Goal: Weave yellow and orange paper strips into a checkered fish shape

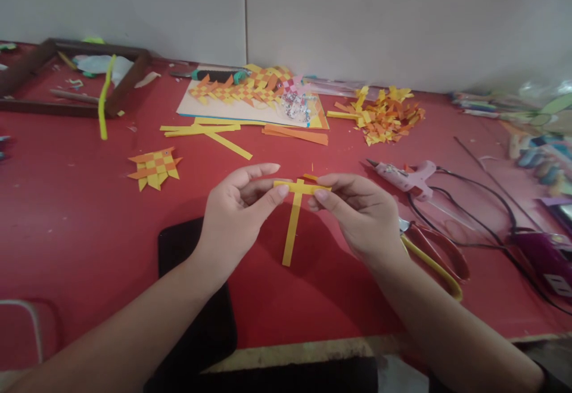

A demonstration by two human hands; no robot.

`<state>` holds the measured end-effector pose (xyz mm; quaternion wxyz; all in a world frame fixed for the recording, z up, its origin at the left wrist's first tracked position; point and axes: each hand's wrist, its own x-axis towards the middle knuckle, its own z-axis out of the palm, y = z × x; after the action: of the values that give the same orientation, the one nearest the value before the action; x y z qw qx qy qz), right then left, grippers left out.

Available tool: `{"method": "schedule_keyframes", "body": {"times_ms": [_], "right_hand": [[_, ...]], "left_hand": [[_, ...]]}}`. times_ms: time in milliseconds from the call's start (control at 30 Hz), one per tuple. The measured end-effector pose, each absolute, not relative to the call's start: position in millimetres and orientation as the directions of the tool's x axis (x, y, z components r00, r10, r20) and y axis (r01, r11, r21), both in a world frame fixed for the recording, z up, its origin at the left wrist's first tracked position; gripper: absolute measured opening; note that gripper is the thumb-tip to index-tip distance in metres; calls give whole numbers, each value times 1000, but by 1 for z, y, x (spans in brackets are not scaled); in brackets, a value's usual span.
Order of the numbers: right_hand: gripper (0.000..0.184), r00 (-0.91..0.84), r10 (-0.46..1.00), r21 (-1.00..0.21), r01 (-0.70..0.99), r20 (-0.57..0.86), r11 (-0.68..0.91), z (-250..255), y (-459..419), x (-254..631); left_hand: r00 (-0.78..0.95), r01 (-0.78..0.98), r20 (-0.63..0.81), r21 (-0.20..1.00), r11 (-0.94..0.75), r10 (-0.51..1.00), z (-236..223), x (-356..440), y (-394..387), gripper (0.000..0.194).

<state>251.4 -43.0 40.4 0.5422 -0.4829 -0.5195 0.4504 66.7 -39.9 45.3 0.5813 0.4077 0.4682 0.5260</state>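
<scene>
Between my two hands are crossed yellow paper strips (292,226), one running sideways and one hanging down towards me. My left hand (243,202) pinches the left end of the sideways strip between thumb and finger. At its right end, the thumb and fingers of my right hand (360,205) close on the same strip. A small orange paper piece (310,177) shows just beside my right fingertips. To the left lies a woven orange and yellow paper fish (155,168). Beyond my hands are loose yellow strips (227,144) and orange strips (297,134).
A pink glue gun (406,177) with black cords and red-and-yellow-handled scissors (435,256) lie at right. A black phone-like slab (210,321) sits under my left forearm. Behind are a paper scrap pile (388,116), woven pieces (236,91) on a board, and a brown frame (49,107).
</scene>
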Motion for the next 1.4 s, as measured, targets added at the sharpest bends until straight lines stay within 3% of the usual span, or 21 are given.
{"method": "schedule_keyframes", "body": {"times_ms": [600,933,1133,1400], "right_hand": [[13,77,986,-988,38,151,148,41,-40,251],[25,82,993,-994,-62,84,89,39,-35,255],[16,36,995,-985,-143,89,93,40,-36,258],[15,58,985,-986,40,162,160,42,-34,256]], "left_hand": [[18,-248,-173,954,172,985,43,65,-38,32],[25,-246,-147,958,148,989,39,65,-34,23],[44,-254,-121,959,128,992,41,65,-33,20],[23,-233,-122,965,124,992,42,67,-32,21]]}}
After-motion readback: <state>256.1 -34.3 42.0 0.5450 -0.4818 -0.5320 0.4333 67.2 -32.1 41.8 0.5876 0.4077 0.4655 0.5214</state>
